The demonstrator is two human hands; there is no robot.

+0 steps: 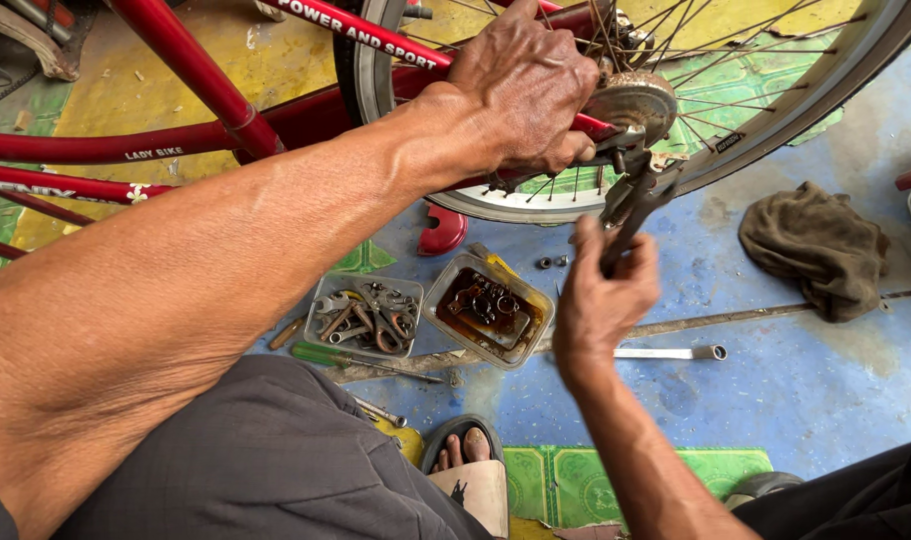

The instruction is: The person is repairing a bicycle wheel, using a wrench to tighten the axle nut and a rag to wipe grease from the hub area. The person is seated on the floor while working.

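Note:
A red bicycle frame (191,95) fills the upper left, with its rear wheel (776,110) and a rusty hub (631,100) at top centre. My left hand (521,90) reaches across and grips the red stay beside the hub. Below the hub, my right hand (601,295) is closed on the handle of a dark wrench (636,205), whose head sits on the axle nut.
On the blue floor stand a plastic tray of small wrenches and parts (366,315) and a tray of oily parts (488,310). A green-handled screwdriver (336,357), a socket wrench (671,352), a red part (443,232) and a brown rag (816,245) lie around. My sandalled foot (463,450) is below.

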